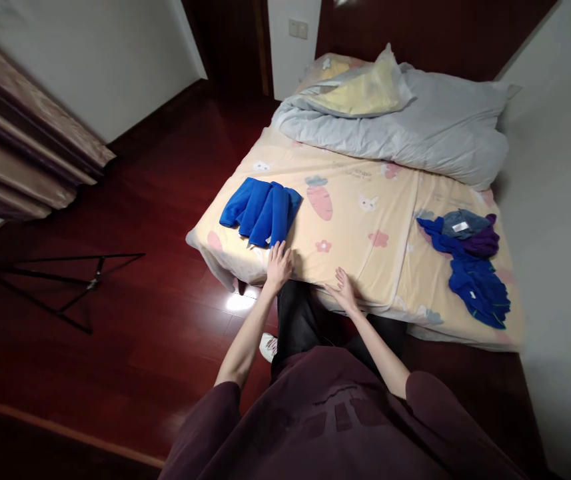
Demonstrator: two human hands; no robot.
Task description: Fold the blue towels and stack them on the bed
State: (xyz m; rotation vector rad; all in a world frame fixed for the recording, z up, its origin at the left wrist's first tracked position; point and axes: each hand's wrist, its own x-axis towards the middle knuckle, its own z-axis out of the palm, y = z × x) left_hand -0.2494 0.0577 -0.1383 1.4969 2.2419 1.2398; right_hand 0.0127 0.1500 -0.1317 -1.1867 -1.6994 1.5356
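Several blue rolled or folded cloths (pixel 261 210) lie side by side near the left edge of the bed. My left hand (pixel 279 265) is at the near end of the rightmost one, its fingertips touching or just beside the fabric, fingers stretched out. Near the bed's front edge, my right hand (pixel 342 290) rests with fingers spread and nothing in it. A crumpled blue garment (pixel 480 287) with green trim lies on the right side of the bed. Next to it are a grey-blue cloth (pixel 458 223) with a white label and a purple cloth (pixel 485 239).
The bed (pixel 350 227) has a yellow sheet with carrots and rabbits. A grey quilt (pixel 445 127) and a yellow pillow (pixel 370 90) lie at its head. A black tripod (pixel 60 273) stands on the dark red floor at left, near curtains (pixel 20 133). A wall borders the right.
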